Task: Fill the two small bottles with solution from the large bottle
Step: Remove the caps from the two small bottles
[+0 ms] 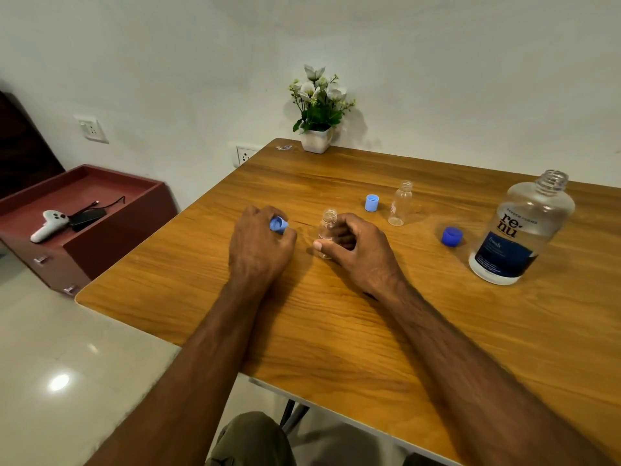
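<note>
- The right hand (353,245) wraps its fingers and thumb around the near small bottle (327,227), which stands upright on the table (336,331) with its neck open above the thumb.
- The left hand (260,242) is curled closed around a light blue cap (279,225), which shows between the fingertips, just left of the held bottle.
- The second small bottle (400,203) stands open and looks empty, beyond the right hand's fingers; another light blue cap (372,202) lies mouth up just to its left.
- The large bottle (522,230) stands uncapped well to the right of the right hand, with its dark blue cap (452,236) on the table between that hand and it.
- The step in hand seems to be the last of the uncapping: all three bottles are open and no pouring has begun. Whether the held bottle has any liquid in it I cannot tell.
- The next move likely calls for the left hand to set its cap down, then one hand to lift the large bottle while the other steadies a small one, as the narrow neck leaves little margin for spills.
</note>
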